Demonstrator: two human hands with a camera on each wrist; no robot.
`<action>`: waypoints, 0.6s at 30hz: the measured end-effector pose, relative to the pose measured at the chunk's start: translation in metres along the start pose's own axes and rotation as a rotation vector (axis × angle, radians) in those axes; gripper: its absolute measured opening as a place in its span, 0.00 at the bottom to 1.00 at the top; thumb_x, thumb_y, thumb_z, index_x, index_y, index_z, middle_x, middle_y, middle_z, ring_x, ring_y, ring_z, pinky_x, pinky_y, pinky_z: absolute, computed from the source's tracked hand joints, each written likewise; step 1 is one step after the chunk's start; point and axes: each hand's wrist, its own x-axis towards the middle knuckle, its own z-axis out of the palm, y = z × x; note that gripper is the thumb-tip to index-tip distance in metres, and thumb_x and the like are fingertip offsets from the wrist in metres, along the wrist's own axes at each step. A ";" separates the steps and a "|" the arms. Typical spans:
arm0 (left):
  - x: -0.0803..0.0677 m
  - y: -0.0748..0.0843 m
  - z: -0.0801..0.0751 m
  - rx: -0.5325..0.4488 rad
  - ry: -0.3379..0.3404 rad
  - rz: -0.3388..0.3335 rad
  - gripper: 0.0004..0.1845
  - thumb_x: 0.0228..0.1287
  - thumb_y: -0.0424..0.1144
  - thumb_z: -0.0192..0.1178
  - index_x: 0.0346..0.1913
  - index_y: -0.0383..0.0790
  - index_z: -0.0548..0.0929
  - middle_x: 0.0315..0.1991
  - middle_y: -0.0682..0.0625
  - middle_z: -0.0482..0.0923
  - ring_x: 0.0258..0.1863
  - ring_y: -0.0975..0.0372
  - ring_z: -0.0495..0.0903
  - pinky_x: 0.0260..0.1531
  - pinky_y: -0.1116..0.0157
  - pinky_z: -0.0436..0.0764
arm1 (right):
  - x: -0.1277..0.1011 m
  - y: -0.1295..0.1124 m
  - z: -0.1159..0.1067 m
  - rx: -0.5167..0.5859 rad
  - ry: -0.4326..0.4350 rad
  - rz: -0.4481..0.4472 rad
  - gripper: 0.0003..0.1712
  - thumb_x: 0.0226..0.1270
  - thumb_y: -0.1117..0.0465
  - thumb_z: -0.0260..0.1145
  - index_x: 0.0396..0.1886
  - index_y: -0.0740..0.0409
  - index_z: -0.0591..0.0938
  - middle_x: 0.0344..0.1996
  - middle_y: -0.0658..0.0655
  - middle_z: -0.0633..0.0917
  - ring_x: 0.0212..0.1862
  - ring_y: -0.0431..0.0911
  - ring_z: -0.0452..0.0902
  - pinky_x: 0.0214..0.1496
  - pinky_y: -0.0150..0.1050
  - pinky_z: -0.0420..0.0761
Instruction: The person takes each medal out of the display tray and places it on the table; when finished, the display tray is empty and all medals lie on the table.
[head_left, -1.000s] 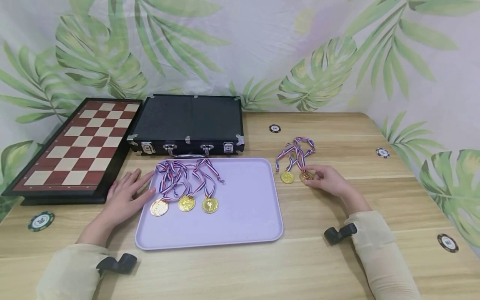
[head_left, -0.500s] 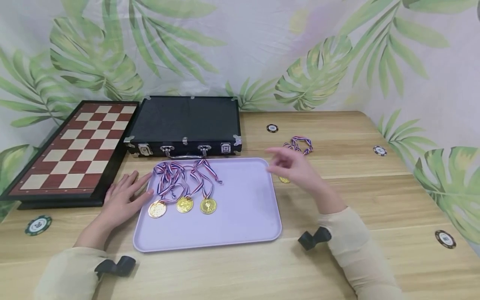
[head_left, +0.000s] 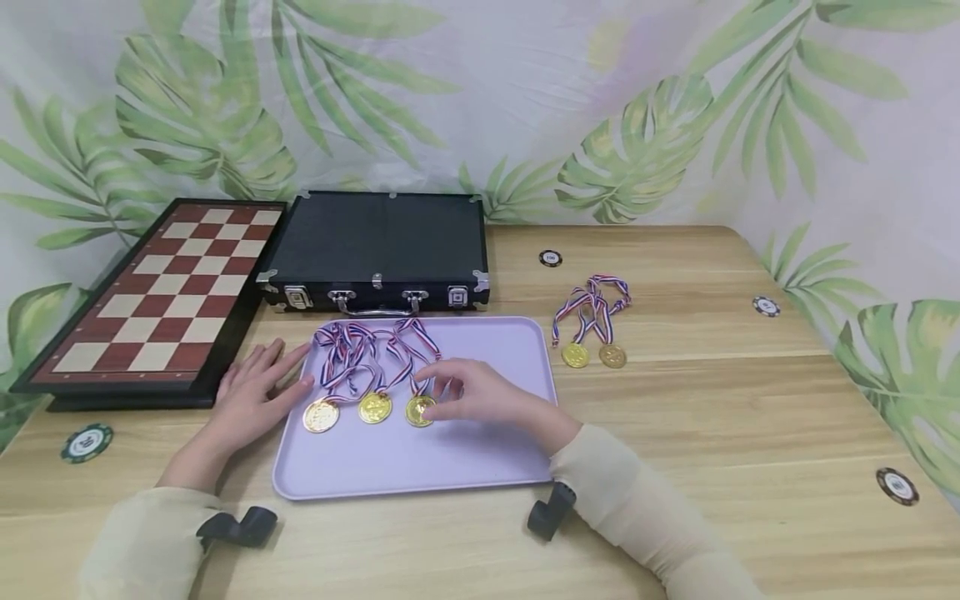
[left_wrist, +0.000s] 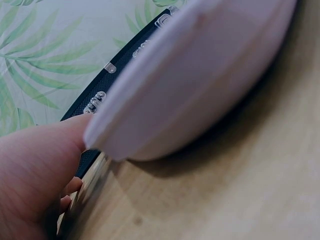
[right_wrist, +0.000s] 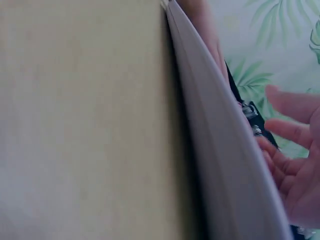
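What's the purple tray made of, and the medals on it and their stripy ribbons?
The purple tray looks like smooth, dull plastic: one even colour and rounded corners. The medals look like shiny gold-coloured metal, because they glint, but could be coated plastic. The stripy ribbons are probably soft cloth, since they fold and twist.

From the middle of the head view, a black case (head_left: 382,237) with silver corners lies at ten o'clock, just beside a red-and-cream checkered board (head_left: 168,287) at nine. Chips (four in all) lie flat on the wooden table (head_left: 675,275): a green-rimmed chip (head_left: 87,442) at eight, a dark chip (head_left: 551,258) at two, another dark chip (head_left: 767,306) at three, and a larger-looking dark chip (head_left: 897,486) near four. A leaf-printed backdrop (head_left: 510,100) hangs at twelve.
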 end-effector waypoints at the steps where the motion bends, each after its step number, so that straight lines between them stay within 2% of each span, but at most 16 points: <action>1: 0.000 0.000 0.000 0.003 -0.002 -0.003 0.32 0.59 0.54 0.47 0.64 0.44 0.58 0.62 0.31 0.47 0.62 0.42 0.37 0.53 0.43 0.29 | 0.001 0.001 0.003 -0.027 -0.003 -0.001 0.25 0.47 0.61 0.69 0.48 0.59 0.76 0.27 0.54 0.76 0.26 0.40 0.69 0.29 0.29 0.71; 7: 0.000 0.001 0.000 0.014 -0.006 -0.009 0.32 0.59 0.55 0.47 0.64 0.44 0.58 0.62 0.31 0.47 0.62 0.42 0.37 0.53 0.43 0.30 | 0.003 0.007 0.015 -0.254 0.020 0.022 0.29 0.43 0.54 0.71 0.49 0.53 0.76 0.28 0.48 0.73 0.29 0.38 0.66 0.30 0.28 0.67; 11: 0.000 0.000 0.000 0.016 -0.008 -0.011 0.32 0.59 0.55 0.47 0.64 0.44 0.58 0.62 0.31 0.46 0.62 0.42 0.37 0.53 0.44 0.30 | 0.003 0.010 0.019 -0.386 0.012 0.026 0.29 0.43 0.49 0.70 0.49 0.49 0.76 0.28 0.44 0.71 0.31 0.36 0.66 0.32 0.27 0.66; 18: 0.001 0.000 0.001 0.014 -0.010 -0.018 0.32 0.59 0.55 0.47 0.64 0.44 0.58 0.62 0.31 0.46 0.62 0.42 0.37 0.53 0.43 0.29 | 0.002 0.008 0.020 -0.453 0.027 0.007 0.27 0.44 0.50 0.69 0.47 0.49 0.76 0.28 0.45 0.71 0.32 0.36 0.66 0.32 0.28 0.66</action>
